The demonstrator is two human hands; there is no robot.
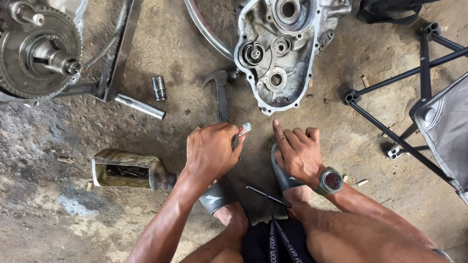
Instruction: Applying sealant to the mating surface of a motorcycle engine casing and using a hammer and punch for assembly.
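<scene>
- Both knees and dark shorts sit closest to the lens, feet in grey sandals point(218, 197) on the dirt floor point(341, 122), with a thin black rod point(268, 196) lying between the feet.
- Left hand point(210, 151) is curled shut around a small tube point(242, 131); only the tube's white and red tip shows, poking out toward the right between thumb and fingers point(229, 134).
- Right hand point(298, 153), a watch point(331, 181) on its wrist, holds nothing: the forefinger points straight ahead and the other fingers are loosely bent, resting low over the right sandal.
- Just ahead of both hands lies a metal engine cover point(280, 53), inner face up, its near edge close to the pointing fingertip.
- A hammer point(222, 95) lies on the floor beside the cover, its handle running back under the left hand.
- Left of the left hand lies a cut-open plastic jug point(129, 169) on its side, holding small dark metal parts.
- Farther left are a small socket point(159, 88), a metal tube point(140, 106) and a toothed engine wheel point(39, 48).
- A folding chair point(429, 112) closes off the right side; bare dirt lies open between it and the right hand.
</scene>
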